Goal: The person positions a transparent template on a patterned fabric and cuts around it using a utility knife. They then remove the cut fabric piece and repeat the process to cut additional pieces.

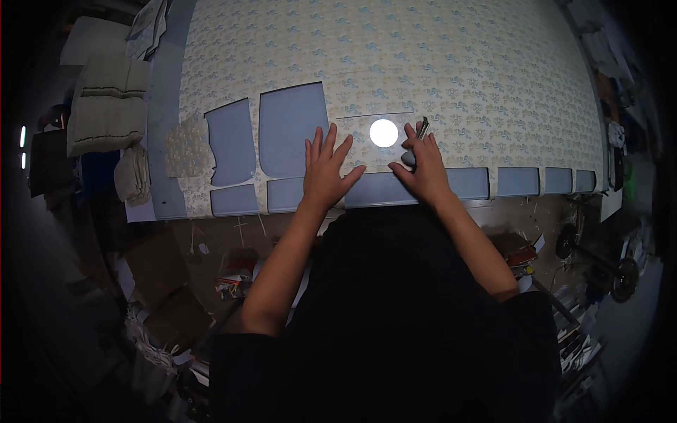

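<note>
Patterned cream sheet material [395, 56] with small blue and tan motifs covers the table. A clear flat template [360, 137] lies on it between my hands, with a bright round light reflection on its surface. My left hand [326, 169] presses flat at the template's left side, fingers spread. At the right side, my right hand [427, 168] rests with thumb and fingertips down. Held among its fingers is a utility knife [423, 128], with a dark narrow end pointing away from me and a grey rounded part by the palm.
Cut-out openings show the blue-grey tabletop [293, 130] to the left and along the near edge. A loose patterned piece [189, 148] lies at the left. Folded cream cloth stacks [109, 106] stand beyond the table's left edge. Cardboard [155, 264] and scraps lie below.
</note>
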Available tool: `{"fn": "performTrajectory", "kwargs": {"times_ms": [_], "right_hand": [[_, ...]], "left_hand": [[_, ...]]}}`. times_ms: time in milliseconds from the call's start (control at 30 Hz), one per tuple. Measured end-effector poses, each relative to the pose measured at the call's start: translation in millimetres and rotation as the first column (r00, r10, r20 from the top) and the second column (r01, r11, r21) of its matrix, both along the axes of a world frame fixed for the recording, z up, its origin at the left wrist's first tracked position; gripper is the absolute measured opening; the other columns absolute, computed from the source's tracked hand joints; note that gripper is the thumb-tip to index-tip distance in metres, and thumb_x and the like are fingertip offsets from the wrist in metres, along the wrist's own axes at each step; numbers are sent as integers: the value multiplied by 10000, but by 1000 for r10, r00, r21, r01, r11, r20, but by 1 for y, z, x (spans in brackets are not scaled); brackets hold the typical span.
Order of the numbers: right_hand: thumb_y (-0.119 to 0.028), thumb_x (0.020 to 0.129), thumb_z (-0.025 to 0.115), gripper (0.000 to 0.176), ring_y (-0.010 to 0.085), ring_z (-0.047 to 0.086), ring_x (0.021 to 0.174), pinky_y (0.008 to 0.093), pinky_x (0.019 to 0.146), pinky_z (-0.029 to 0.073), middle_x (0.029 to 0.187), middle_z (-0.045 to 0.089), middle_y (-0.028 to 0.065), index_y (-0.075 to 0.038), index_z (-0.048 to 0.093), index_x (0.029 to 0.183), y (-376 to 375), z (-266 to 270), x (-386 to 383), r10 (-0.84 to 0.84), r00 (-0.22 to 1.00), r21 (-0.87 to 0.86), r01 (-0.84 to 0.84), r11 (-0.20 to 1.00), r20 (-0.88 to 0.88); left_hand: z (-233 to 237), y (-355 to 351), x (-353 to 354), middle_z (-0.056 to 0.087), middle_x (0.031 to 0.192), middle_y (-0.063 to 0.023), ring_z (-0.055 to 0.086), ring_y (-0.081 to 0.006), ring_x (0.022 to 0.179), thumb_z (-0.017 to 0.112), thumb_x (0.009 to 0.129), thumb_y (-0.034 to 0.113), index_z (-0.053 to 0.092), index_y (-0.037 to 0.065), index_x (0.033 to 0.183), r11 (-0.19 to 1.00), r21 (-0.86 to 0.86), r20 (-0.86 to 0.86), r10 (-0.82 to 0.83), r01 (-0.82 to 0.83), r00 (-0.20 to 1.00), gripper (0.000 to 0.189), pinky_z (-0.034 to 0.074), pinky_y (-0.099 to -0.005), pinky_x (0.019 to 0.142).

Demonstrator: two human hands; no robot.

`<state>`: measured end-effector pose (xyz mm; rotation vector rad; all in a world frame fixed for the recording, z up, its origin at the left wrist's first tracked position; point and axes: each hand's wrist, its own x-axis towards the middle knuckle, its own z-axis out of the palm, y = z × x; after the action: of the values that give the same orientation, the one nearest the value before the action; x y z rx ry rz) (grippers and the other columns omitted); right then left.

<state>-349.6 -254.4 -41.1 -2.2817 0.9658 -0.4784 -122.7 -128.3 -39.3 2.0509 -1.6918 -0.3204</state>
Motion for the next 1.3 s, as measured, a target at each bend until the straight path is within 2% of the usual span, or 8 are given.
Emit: {"fn": "performTrajectory", "kwargs": {"times_ms": [233,367,433,833,1133,1300], "right_hand": [[-257,827,844,520,482,404,1432,581,1206,289,1510,509,227,-19,583,1209,9,-3,-1,-24,999,-104,22,994,-26],[-268,835,836,504,476,409,1432,580,1213,283,1507,519,214,-29,590,1205,8,-3,-1,-28,1000,-76,26,997,-14],[-261,858,820,440,451,369,1487,595,1214,270,1556,481,225,-48,574,1154,9,-6,-3,-26,1000,-89,25,996,-14],[-271,835,843,445,414,374,1497,594,1227,249,1552,502,185,-68,581,1131,7,-9,-7,-14,1000,-57,14,998,13],[-232,773,901,472,409,381,1494,596,1235,240,1509,551,183,-73,589,1089,6,-10,-10,-13,998,-2,13,1000,61],[-229,774,901,467,411,385,1491,593,1237,237,1515,545,182,-67,591,1085,6,-11,-10,-11,997,-13,12,1000,80]], "left_hand": [[1,1,-11,356,1635,-210,249,-453,1539,766,869,454,623,131,1423,998,24,11,60,-60,998,657,146,-659,1220],[-2,1,-13,369,1626,-214,252,-450,1538,771,862,456,625,120,1417,997,-4,19,75,-74,997,665,146,-654,1221],[-1,1,-13,381,1619,-216,263,-451,1535,779,851,449,627,109,1412,997,-13,-12,72,-72,997,674,146,-648,1223],[-5,3,-10,412,1601,-207,289,-439,1528,817,806,448,658,102,1360,996,-54,-38,70,-72,997,672,158,-637,1226],[-9,6,-6,439,1585,-203,301,-433,1526,882,740,449,710,95,1281,995,-76,-82,52,-59,995,670,168,-634,1226],[-7,5,-6,442,1584,-203,303,-434,1525,882,743,444,711,96,1279,996,-71,-85,56,-62,995,661,169,-635,1225]]}}
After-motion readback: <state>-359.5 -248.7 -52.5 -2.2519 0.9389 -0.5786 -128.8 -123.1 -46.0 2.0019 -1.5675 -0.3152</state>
